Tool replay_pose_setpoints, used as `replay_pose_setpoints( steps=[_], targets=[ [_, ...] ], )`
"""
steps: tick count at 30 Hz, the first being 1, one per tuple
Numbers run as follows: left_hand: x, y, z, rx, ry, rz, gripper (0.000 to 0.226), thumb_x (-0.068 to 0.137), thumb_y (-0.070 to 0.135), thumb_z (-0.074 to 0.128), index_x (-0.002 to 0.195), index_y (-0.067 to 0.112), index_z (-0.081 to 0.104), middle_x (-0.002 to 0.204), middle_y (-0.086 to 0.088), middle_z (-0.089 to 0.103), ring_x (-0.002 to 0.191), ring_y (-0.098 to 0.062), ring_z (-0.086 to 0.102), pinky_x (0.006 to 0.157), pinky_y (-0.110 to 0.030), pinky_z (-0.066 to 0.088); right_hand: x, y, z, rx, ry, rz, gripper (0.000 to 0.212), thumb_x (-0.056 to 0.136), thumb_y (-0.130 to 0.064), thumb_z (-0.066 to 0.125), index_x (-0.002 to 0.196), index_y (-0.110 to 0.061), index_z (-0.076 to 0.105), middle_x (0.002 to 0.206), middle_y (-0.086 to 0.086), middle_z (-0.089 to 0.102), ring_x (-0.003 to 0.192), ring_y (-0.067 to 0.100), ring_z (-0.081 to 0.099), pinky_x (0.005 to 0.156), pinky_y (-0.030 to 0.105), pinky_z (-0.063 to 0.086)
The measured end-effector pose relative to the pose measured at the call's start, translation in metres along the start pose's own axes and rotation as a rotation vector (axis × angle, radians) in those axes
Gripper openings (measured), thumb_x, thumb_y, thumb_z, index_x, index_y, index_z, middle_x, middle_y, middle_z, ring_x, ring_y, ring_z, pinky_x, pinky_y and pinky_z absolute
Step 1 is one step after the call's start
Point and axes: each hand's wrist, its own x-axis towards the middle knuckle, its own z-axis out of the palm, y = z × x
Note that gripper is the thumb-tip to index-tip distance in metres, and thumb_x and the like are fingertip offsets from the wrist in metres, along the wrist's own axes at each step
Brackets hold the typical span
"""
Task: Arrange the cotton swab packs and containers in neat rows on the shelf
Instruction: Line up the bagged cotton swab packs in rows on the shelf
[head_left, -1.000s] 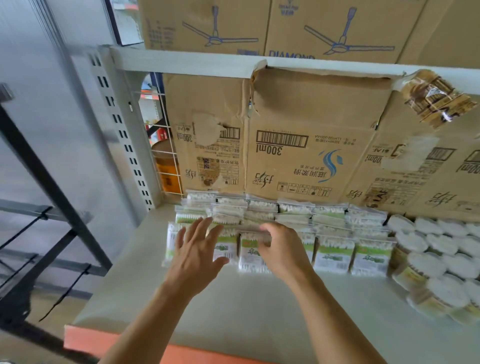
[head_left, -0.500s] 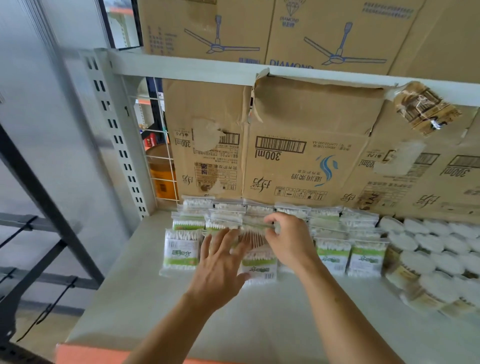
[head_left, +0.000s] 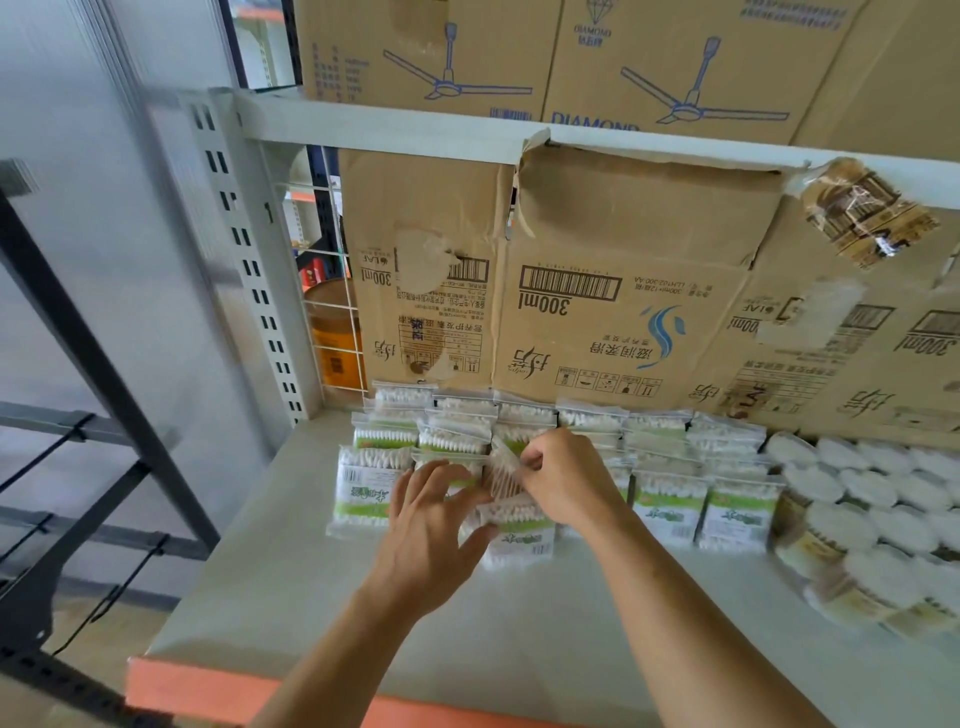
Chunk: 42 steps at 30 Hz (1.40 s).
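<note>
Clear cotton swab packs with green labels (head_left: 667, 512) lie in overlapping rows on the grey shelf (head_left: 322, 587), up against cardboard boxes. Round containers with white lids (head_left: 862, 504) fill the right side. My right hand (head_left: 563, 480) pinches the top of one tilted swab pack (head_left: 501, 475) in the middle of the rows. My left hand (head_left: 431, 530) lies with spread fingers on a pack beside it, thumb touching the front pack (head_left: 519, 540). A pack at the left end (head_left: 363, 491) stands apart.
Upside-down cardboard boxes (head_left: 613, 291) form the back wall. An upper shelf beam (head_left: 395, 130) carries fan boxes. A perforated upright (head_left: 249, 260) and wire grid (head_left: 332, 322) bound the left side. The shelf has an orange front edge (head_left: 218, 693). A dark metal rack (head_left: 78, 364) stands left.
My right hand has risen from the front row and lifted a pack's top edge, tilting it. My left hand has shifted right from the left-end packs to beside it.
</note>
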Motion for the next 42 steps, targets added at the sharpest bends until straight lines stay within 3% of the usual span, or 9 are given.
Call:
replay_pose_setpoints(
  steps=[4, 13, 18, 23, 27, 30, 34, 38, 42],
  targets=[
    [0.001, 0.001, -0.001, -0.004, -0.045, -0.057, 0.036, 0.077, 0.048, 0.059, 0.103, 0.025, 0.071, 0.111, 0.002, 0.061, 0.110, -0.022, 0.053, 0.099, -0.047, 0.040, -0.005, 0.001, -0.003, -0.007, 0.011, -0.023, 0.014, 0.089, -0.015, 0.063, 0.075, -0.015, 0.063, 0.070, -0.005, 0.061, 0.055, 0.008, 0.051, 0.046, 0.020, 0.034],
    [0.004, 0.003, 0.002, -0.028, -0.058, -0.094, 0.036, 0.077, 0.047, 0.061, 0.105, 0.027, 0.070, 0.105, 0.002, 0.064, 0.101, -0.023, 0.057, 0.093, -0.043, 0.039, -0.009, 0.006, -0.032, 0.193, 0.231, -0.020, 0.011, 0.091, -0.007, 0.053, 0.083, -0.014, 0.058, 0.074, -0.004, 0.063, 0.063, 0.017, 0.061, 0.058, 0.036, 0.053],
    [0.005, 0.006, 0.001, -0.064, -0.080, -0.069, 0.031, 0.077, 0.038, 0.073, 0.106, 0.027, 0.069, 0.103, 0.003, 0.064, 0.098, -0.021, 0.057, 0.087, -0.040, 0.041, -0.010, 0.000, -0.044, 0.468, 0.187, -0.007, 0.025, 0.092, -0.005, 0.047, 0.101, -0.018, 0.067, 0.074, 0.002, 0.066, 0.042, 0.010, 0.046, 0.039, 0.022, 0.036],
    [0.006, 0.007, -0.003, -0.071, -0.074, -0.054, 0.034, 0.075, 0.036, 0.077, 0.107, 0.029, 0.069, 0.102, 0.003, 0.064, 0.095, -0.021, 0.058, 0.084, -0.039, 0.043, -0.011, -0.003, -0.044, 0.589, 0.100, 0.058, 0.031, 0.084, 0.004, 0.049, 0.090, -0.013, 0.075, 0.068, 0.005, 0.070, 0.059, 0.024, 0.066, 0.060, 0.044, 0.057],
    [0.006, 0.009, -0.005, -0.056, -0.088, -0.056, 0.034, 0.075, 0.036, 0.077, 0.107, 0.028, 0.069, 0.102, 0.003, 0.064, 0.096, -0.021, 0.058, 0.083, -0.037, 0.042, -0.005, -0.004, -0.046, 0.499, 0.013, 0.056, 0.030, 0.083, 0.005, 0.053, 0.106, -0.004, 0.070, 0.073, 0.008, 0.071, 0.056, 0.014, 0.068, 0.062, 0.035, 0.060],
    [0.006, 0.011, -0.006, -0.052, -0.097, -0.065, 0.033, 0.076, 0.037, 0.076, 0.107, 0.028, 0.069, 0.103, 0.003, 0.063, 0.097, -0.020, 0.057, 0.083, -0.035, 0.041, -0.001, -0.009, -0.046, 0.323, -0.014, 0.003, 0.024, 0.085, 0.000, 0.056, 0.102, -0.005, 0.071, 0.082, 0.008, 0.073, 0.047, 0.015, 0.061, 0.048, 0.023, 0.050],
    [0.005, 0.012, -0.007, -0.047, -0.092, -0.059, 0.033, 0.076, 0.038, 0.074, 0.107, 0.028, 0.069, 0.102, 0.003, 0.063, 0.096, -0.020, 0.058, 0.083, -0.036, 0.043, 0.003, -0.010, -0.031, 0.162, 0.021, -0.076, 0.017, 0.083, -0.002, 0.059, 0.092, 0.008, 0.068, 0.092, 0.022, 0.071, 0.055, 0.021, 0.059, 0.055, 0.024, 0.050],
    [0.004, 0.013, -0.009, -0.039, -0.088, -0.064, 0.034, 0.076, 0.038, 0.075, 0.107, 0.027, 0.069, 0.101, 0.003, 0.063, 0.096, -0.019, 0.057, 0.085, -0.036, 0.043, 0.003, -0.015, -0.025, 0.075, 0.066, -0.107, 0.013, 0.089, -0.012, 0.063, 0.091, -0.013, 0.076, 0.095, 0.001, 0.074, 0.054, 0.004, 0.056, 0.054, 0.024, 0.049],
    [0.004, 0.011, -0.007, -0.022, -0.081, -0.076, 0.032, 0.077, 0.039, 0.074, 0.105, 0.027, 0.069, 0.101, 0.004, 0.063, 0.095, -0.020, 0.057, 0.084, -0.036, 0.043, 0.005, -0.020, -0.027, 0.028, 0.049, -0.113, 0.015, 0.090, -0.012, 0.062, 0.082, -0.010, 0.075, 0.094, -0.002, 0.074, 0.065, 0.009, 0.064, 0.063, 0.029, 0.055]
  ],
)
